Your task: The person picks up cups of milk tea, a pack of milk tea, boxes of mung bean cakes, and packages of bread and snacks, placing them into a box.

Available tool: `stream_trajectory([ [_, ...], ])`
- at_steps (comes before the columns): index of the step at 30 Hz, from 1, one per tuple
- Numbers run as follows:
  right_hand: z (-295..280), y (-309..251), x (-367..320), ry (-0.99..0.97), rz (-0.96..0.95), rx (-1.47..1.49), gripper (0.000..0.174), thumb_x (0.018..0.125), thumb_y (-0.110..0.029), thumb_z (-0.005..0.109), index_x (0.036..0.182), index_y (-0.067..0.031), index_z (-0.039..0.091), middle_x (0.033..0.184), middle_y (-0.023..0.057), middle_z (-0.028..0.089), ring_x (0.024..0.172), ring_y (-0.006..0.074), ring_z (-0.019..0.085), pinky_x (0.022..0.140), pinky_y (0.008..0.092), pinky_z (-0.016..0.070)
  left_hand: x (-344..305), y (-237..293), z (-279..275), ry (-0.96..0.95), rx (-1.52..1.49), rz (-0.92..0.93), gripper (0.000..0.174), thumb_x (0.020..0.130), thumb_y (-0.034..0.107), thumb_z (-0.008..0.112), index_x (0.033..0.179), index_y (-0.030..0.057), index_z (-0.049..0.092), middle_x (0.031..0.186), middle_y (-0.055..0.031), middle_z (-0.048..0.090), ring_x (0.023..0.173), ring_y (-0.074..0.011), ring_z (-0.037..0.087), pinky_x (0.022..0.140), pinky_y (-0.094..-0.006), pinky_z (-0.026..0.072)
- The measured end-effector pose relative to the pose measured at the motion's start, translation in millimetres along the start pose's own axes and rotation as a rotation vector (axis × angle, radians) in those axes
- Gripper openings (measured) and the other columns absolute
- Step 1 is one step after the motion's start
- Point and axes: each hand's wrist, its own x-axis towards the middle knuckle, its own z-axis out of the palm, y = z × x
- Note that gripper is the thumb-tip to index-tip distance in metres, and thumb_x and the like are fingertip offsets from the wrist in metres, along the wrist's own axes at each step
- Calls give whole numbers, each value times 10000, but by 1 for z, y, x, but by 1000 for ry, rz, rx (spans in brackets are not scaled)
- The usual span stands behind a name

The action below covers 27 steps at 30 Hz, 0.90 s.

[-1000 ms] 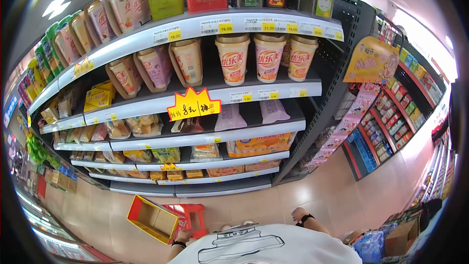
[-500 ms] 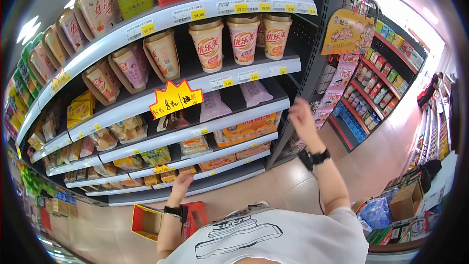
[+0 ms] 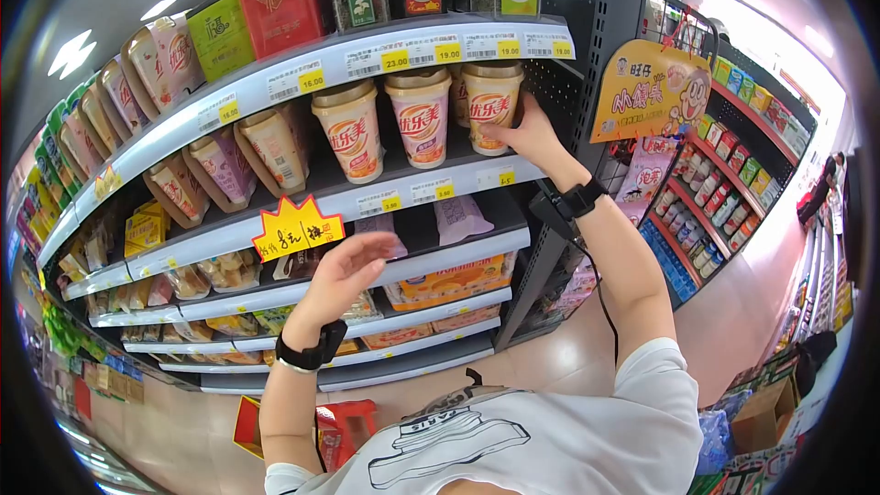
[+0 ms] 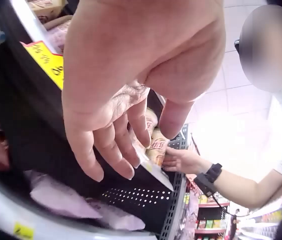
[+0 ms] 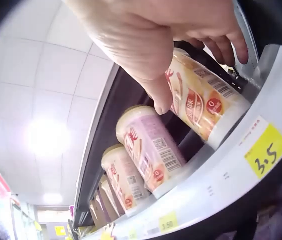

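My right hand (image 3: 536, 136) holds the rightmost milk tea cup (image 3: 491, 103), a tan-lidded paper cup with orange and red print, on the second shelf. Its thumb lies across the front while the other fingers reach round the far side, as the right wrist view shows with the same cup (image 5: 206, 102). To the left stand a pink-purple cup (image 3: 419, 124) and an orange-white cup (image 3: 350, 137). My left hand (image 3: 346, 273) hovers before the shelf below, fingers loosely extended and holding nothing; purple packets (image 3: 461, 220) lie behind it.
Tea tins such as a red one (image 3: 282, 2) line the shelf above. A starburst price sign (image 3: 298, 227) juts from the shelf edge. A yellow hanging card (image 3: 653, 92) is at the right upright. A red stool (image 3: 348, 431) and yellow-red box (image 3: 246, 423) stand on the floor.
Both hands have risen from low beside the body. The right hand has reached up to the rightmost cup and taken hold of it; the left has come up before the shelves.
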Motion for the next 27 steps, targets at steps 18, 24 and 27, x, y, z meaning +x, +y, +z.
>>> stream_trajectory([
  [18,-13,-59,-59,-137,-281,162,673,589,-104,806,1171,-20,479,1107,106,569,1065,207,533,900,315,415,71,38,72,190,281,304,942,618,165,806,1364,63,240,1339,-109,370,1243,-222,364,997,-383,336],
  [24,-12,-89,-98,-424,-421,-85,650,565,-180,808,1135,-48,525,1059,130,575,1019,304,520,866,375,389,53,35,92,207,338,546,945,536,171,863,1292,14,319,1254,-116,443,1148,-199,455,967,-337,373],
  [27,-15,-95,-93,-600,-486,-97,666,591,-166,778,1174,-37,483,1104,140,548,1064,315,491,903,392,380,25,27,89,272,230,454,866,537,148,858,1234,15,363,1214,-114,475,1116,-189,480,948,-328,391],
])
